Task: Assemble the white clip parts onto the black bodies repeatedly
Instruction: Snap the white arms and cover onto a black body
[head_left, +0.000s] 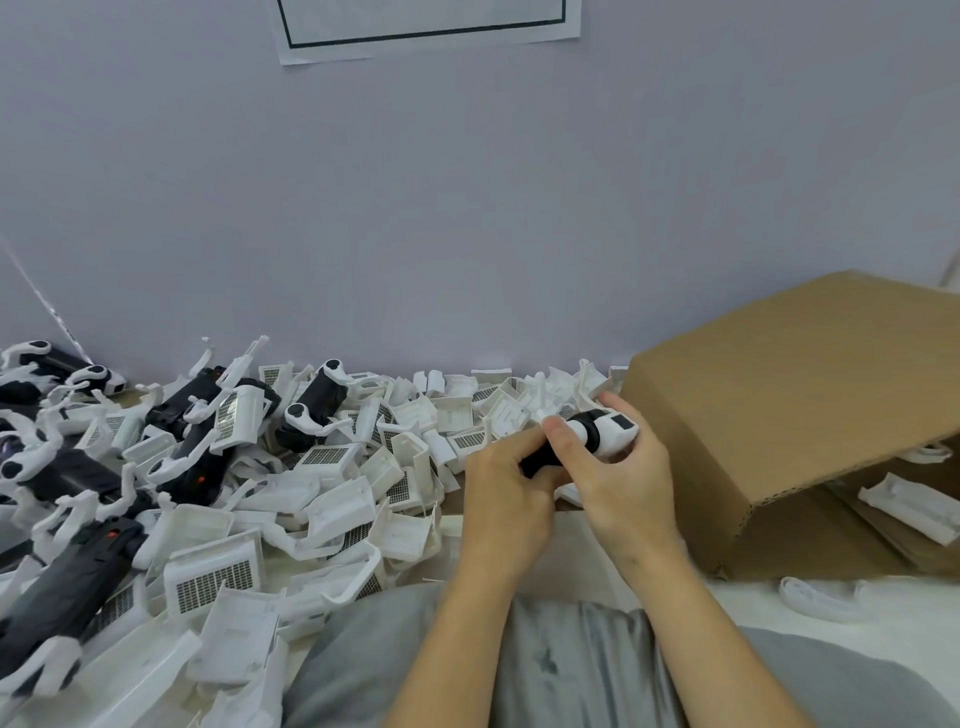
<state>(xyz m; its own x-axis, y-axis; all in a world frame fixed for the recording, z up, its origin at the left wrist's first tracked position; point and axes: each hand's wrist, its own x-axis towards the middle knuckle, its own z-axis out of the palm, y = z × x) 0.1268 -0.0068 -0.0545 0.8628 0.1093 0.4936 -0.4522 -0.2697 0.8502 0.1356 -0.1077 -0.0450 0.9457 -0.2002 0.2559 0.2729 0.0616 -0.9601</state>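
Left hand (506, 486) gripping black body (540, 460), right hand (621, 467) curled around its white clip part (605, 431), loose white clips (332, 499) heaped left, cardboard box (789, 395) right

Assembly workshop; heaped plastic parts (332, 499)

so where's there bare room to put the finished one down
Bare room is scarce. A strip of brown surface lies between the wrists, bordered by the pile of white clip parts and the cardboard box. The pale surface before the box is mostly free. Left of the left hand is crowded.
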